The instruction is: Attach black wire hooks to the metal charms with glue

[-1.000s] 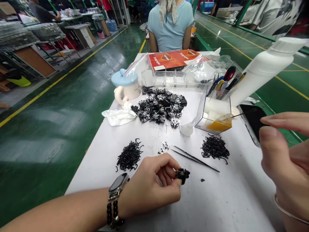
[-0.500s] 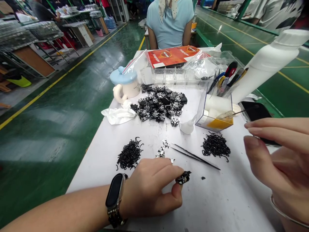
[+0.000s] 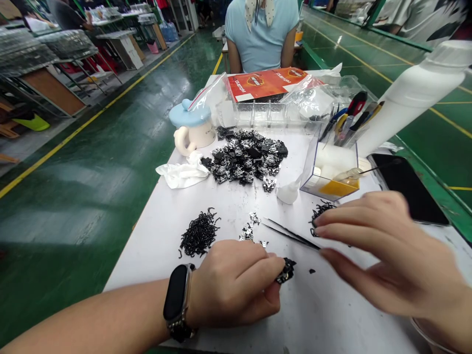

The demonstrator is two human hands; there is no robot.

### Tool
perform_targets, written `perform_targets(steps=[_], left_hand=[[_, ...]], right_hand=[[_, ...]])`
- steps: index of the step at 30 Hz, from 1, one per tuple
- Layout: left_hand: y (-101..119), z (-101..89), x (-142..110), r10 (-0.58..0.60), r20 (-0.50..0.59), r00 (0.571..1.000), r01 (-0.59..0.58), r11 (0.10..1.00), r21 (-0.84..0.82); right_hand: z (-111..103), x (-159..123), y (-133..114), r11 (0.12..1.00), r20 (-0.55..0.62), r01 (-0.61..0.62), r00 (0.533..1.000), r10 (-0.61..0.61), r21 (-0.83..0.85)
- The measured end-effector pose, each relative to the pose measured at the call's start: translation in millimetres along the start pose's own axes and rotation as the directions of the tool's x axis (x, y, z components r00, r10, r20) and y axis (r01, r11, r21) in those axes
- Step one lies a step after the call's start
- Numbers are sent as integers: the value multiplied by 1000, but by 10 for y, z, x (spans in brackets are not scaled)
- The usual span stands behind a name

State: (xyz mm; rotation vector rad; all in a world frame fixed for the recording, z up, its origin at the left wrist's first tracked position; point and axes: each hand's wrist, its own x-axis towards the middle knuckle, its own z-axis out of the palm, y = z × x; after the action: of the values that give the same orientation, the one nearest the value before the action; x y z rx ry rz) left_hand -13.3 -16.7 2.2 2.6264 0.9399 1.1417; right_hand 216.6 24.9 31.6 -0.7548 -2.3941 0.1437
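Observation:
My left hand (image 3: 239, 285), with a watch on its wrist, pinches a small black part with metal bits (image 3: 286, 271) between thumb and forefinger. To the right hovers my right hand (image 3: 383, 250), thumb and fingers apart and nothing visible between them. Its fingertips are nearest the right pile of bent black pieces (image 3: 321, 210), which it partly hides. Black tweezers (image 3: 291, 235) lie on the table, their rear end covered by the right thumb. Small silver metal pieces (image 3: 247, 232) lie just beyond my left hand. Left of them is another pile of bent black pieces (image 3: 199, 233).
Farther back is a heap of black and silver parts (image 3: 247, 155). A lidded mug (image 3: 195, 130), a crumpled tissue (image 3: 180, 174), a small white bottle (image 3: 288, 192), a clear box with tools (image 3: 328, 172), a phone (image 3: 409, 189) and a large white bottle (image 3: 409, 93) stand or lie around. A person sits ahead.
My right hand has moved left and inward from the right edge, its fingers spreading from a near pinch. My left hand has barely shifted, still gripping the black part.

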Motion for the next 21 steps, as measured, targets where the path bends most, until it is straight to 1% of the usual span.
perform_targets(steps=[2, 5, 8, 13, 17, 21], left_hand=[[-7, 18, 0, 3, -7, 1000, -3, 1000, -11], [-11, 24, 9, -5, -10, 1000, 5, 1000, -24], [-8, 25, 15, -23, -11, 1000, 22, 999, -32], [24, 18, 0, -38, -3, 999, 38, 999, -22], [62, 0, -8, -30, -1, 1000, 30, 999, -37], [70, -6, -9, -5, -3, 1000, 5, 999, -43]], right_hand=[[61, -2, -23, 991, 119, 22, 992, -37, 128], [134, -1, -62, 973, 184, -14, 982, -30, 232], [181, -2, -92, 954, 192, -35, 981, -24, 298], [229, 1, -111, 947, 190, -41, 982, -21, 318], [239, 2, -146, 936, 166, -47, 986, -13, 349], [234, -1, -185, 917, 170, -52, 985, -17, 396]])
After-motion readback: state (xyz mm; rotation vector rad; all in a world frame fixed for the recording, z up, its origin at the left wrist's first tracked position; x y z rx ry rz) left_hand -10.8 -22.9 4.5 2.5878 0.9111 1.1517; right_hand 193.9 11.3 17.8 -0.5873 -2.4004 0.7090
